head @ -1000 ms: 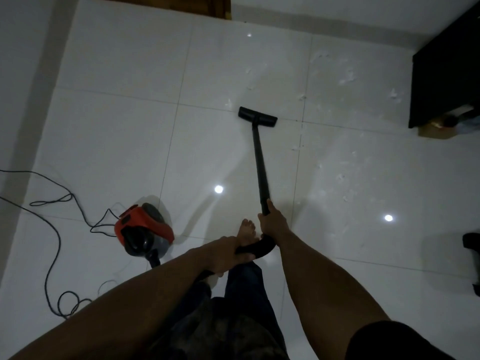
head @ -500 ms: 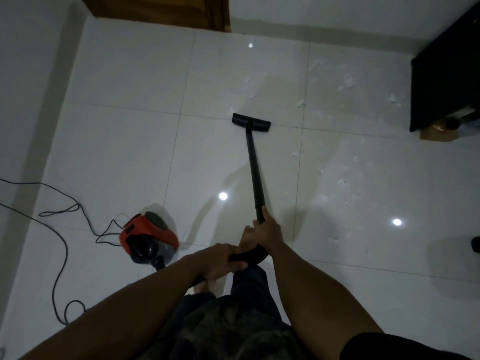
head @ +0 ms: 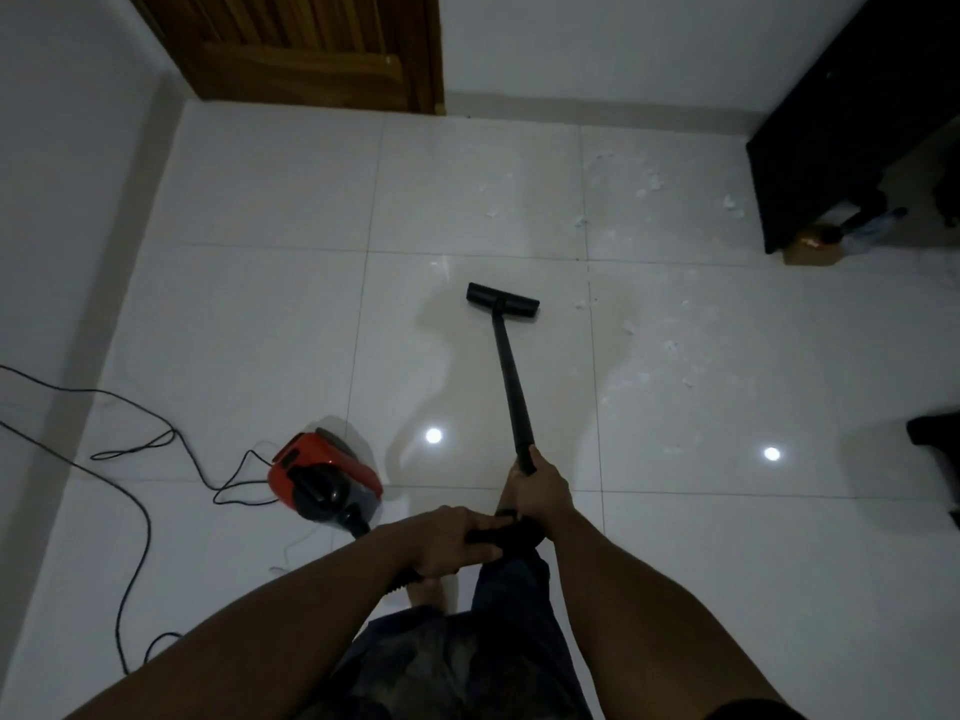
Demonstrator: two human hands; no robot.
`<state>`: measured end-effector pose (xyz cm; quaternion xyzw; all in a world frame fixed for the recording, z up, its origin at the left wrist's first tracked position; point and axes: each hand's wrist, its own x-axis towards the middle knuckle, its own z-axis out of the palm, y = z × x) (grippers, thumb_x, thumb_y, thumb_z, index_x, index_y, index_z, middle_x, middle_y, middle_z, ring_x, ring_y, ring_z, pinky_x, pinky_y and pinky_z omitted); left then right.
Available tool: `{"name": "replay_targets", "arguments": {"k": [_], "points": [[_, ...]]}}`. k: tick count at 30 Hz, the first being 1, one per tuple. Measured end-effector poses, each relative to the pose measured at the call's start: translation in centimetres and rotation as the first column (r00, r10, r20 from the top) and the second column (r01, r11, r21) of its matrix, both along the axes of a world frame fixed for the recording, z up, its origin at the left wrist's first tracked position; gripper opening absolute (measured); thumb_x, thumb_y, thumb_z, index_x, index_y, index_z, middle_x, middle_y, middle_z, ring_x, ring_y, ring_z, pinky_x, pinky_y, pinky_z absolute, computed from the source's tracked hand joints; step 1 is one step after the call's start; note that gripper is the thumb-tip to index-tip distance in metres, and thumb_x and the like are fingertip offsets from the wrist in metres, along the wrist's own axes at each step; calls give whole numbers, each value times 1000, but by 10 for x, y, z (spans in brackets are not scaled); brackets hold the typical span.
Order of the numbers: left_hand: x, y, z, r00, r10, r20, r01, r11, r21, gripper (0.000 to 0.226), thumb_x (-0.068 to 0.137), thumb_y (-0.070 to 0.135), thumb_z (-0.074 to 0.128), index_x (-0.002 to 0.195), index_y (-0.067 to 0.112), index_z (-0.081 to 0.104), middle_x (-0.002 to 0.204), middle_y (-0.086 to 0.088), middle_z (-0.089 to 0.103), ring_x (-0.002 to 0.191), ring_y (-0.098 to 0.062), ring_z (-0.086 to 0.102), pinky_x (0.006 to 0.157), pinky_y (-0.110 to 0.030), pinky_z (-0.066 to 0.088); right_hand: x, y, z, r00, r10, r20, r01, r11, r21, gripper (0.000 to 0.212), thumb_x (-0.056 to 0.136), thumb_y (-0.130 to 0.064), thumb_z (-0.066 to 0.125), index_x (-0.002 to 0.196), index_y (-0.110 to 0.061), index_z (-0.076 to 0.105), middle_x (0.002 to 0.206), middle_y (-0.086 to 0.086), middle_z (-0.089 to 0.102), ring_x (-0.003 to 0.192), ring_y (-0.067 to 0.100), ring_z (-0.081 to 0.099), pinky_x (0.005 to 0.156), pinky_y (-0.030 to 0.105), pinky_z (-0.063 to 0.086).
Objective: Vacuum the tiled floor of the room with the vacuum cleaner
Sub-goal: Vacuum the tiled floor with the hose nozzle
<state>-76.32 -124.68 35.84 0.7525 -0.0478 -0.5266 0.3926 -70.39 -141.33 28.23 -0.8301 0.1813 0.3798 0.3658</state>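
The floor [head: 260, 314] is white glossy tiles with white scraps [head: 670, 346]. The vacuum [head: 322, 480] is red and black; its wand [head: 511, 381] is black. The door [head: 311, 49] is brown wood

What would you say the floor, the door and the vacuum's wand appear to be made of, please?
Floor: glossy white ceramic or porcelain tile, judging by the grout lines and mirrored ceiling lights. Door: brown wood with visible grain and panel grooves, probably varnished. Wand: black tube, either plastic or painted metal; the dim light leaves it open.
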Motion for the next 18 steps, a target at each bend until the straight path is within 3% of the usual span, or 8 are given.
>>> {"name": "replay_targets", "arguments": {"k": [2, 4, 7, 9, 12, 14, 18], "points": [[-14, 10, 3, 999, 36, 36, -36, 999, -14, 56, 103, 43, 50, 155, 36, 31, 132, -13, 62, 103, -19, 57, 52, 4, 39, -12, 9, 1, 1000, 9, 14, -9, 1000, -7, 58, 102, -27, 46, 156, -22, 25, 139, 14, 51, 118, 29, 55, 97, 37, 50], [-22, 16, 3, 997, 56, 62, -56, 998, -11, 55, 103, 42, 50, 154, 37, 33, 128, -13, 64, 101, -22, 60, 48, 3, 38, -17, 16, 0, 1000, 8, 10, -8, 1000, -19, 58, 102, -28, 46, 156, -22, 25, 138, 14, 52, 117, 29, 56, 95, 35, 50], [-30, 24, 3, 995, 74, 70, -74, 997, 1, 54, 102, 42, 51, 153, 38, 34, 125, -13, 66, 91, -20, 64, 46, 3, 36, -22, 26, -2, 1000, -1, -18, 1, 1000, -22, 58, 102, -30, 46, 156, -24, 25, 141, 14, 52, 120, 30, 55, 101, 39, 48], [-30, 29, 0, 994, 78, 80, -78, 997, 2, 54, 102, 42, 51, 153, 37, 33, 123, -13, 66, 76, -10, 64, 47, 3, 37, -21, 32, -4, 1000, 0, -23, -1, 1000, -25, 59, 102, -29, 46, 156, -24, 24, 143, 14, 50, 122, 31, 54, 103, 40, 47], [-25, 34, -4, 993, 97, 74, -97, 995, 3, 54, 103, 41, 50, 154, 34, 34, 91, 9, 65, 56, 16, 57, 47, 1, 37, -11, 39, -7, 1000, 13, -21, -14, 999, -38, 59, 101, -28, 46, 156, -24, 24, 143, 14, 50, 122, 31, 54, 102, 39, 47], [-18, 37, -5, 990, 129, 64, -129, 992, 2, 54, 103, 41, 50, 154, 33, 34, 79, 19, 55, 50, 19, 54, 46, 0, 38, -1, 43, -10, 1000, 18, -19, -19, 999, -35, 59, 102, -30, 45, 156, -25, 24, 143, 14, 50, 121, 31, 54, 101, 39, 48], [11, 41, -11, 988, 134, 73, -134, 991, -10, 54, 103, 40, 50, 154, 36, 32, 91, 8, 62, 50, 17, 54, 48, -2, 38, 33, 49, -16, 998, 57, -11, -57, 998, -28, 56, 102, -36, 44, 155, -26, 28, 140, 14, 52, 120, 32, 55, 101, 40, 48]]}}
